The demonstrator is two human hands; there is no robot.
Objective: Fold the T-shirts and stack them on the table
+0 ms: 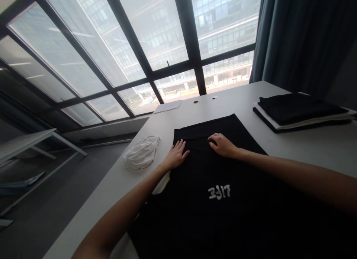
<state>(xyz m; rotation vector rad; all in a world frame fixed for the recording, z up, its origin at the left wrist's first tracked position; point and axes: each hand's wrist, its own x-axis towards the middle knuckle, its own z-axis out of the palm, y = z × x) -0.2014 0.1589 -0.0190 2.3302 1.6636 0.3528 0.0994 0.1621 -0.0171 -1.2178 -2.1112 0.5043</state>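
Observation:
A black T-shirt is spread on the white table, its white "LIFE" lettering appearing upside down from here. Flat on the shirt's left edge lies my left hand, fingers extended and holding nothing. My right hand rests on the fabric farther right, its fingers loosely curved and the thumb apart from them, with nothing visible inside. Left of my left hand is a crumpled white cloth. Some white fabric with a yellow edge pokes out beneath my left forearm.
Folded black and white garments are stacked at the table's right. A sheet of paper and two round holes sit toward the far edge of the white table. Windows stand behind, a dark curtain at right, another table at left.

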